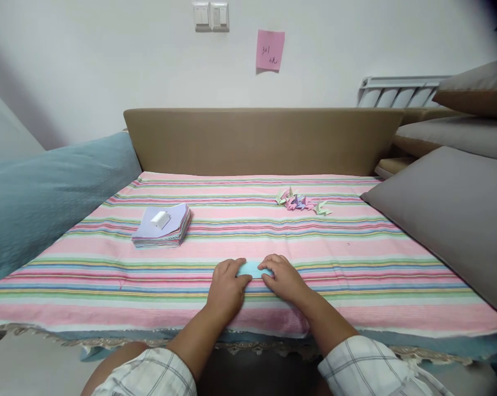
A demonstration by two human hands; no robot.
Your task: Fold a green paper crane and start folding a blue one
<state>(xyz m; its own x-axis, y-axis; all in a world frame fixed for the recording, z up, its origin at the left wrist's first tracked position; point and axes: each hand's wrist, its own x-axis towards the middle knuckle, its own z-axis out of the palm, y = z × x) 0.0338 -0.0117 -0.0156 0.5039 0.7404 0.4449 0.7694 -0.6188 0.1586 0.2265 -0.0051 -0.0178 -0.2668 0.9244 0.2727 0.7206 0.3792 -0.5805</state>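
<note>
A small light-blue piece of paper, narrow and seemingly folded, lies on the striped cloth in front of me. My left hand pinches its left end between thumb and fingers. At the right end, my right hand grips it the same way, thumb below and fingers above. Both hands rest low over the cloth, and their fingers cover the paper's ends. Farther back on the right sits a group of several folded paper cranes in green, pink and purple.
A stack of coloured paper stands at the left with a small white object on top. Grey cushions border the right side, a blue-covered armrest the left. Behind rises a brown backrest; a pink note hangs on the wall.
</note>
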